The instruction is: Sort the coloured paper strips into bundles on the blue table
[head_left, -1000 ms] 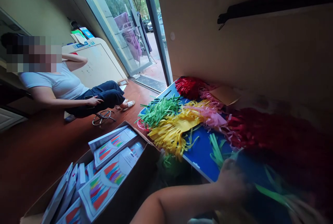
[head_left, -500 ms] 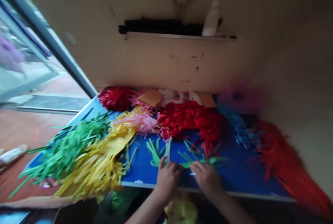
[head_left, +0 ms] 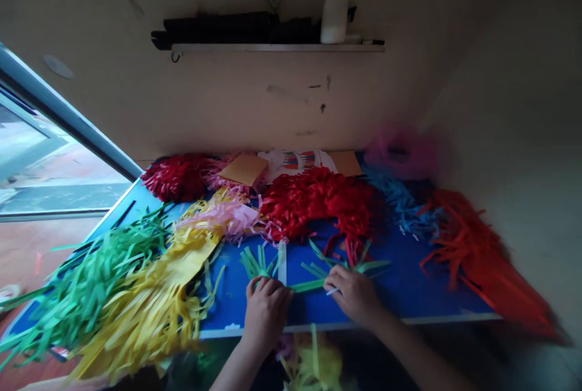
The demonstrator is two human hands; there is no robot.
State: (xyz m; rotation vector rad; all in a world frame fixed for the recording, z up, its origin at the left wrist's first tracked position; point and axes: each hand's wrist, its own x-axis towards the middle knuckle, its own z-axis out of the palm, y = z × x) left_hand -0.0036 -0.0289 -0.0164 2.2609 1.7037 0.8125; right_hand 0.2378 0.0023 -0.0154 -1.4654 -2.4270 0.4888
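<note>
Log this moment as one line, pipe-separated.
left hand: holds green strip | right hand: holds same strip, white piece showing | under: blue table | beyond: red fringe | leftward: yellow fringe

Blue tabletop [head_left: 418, 282], green strips [head_left: 310, 285], green fringe [head_left: 113, 254], yellow fringe [head_left: 152, 294], red fringe [head_left: 313, 197], blue fringe [head_left: 404, 204], orange fringe [head_left: 488, 260]

Daylight enters past the left edge of the flat blue worktop [head_left: 409, 297]; the beige wall [head_left: 227, 106] is dim, the purple ring-shaped bundle [head_left: 417, 153] blurred.
</note>
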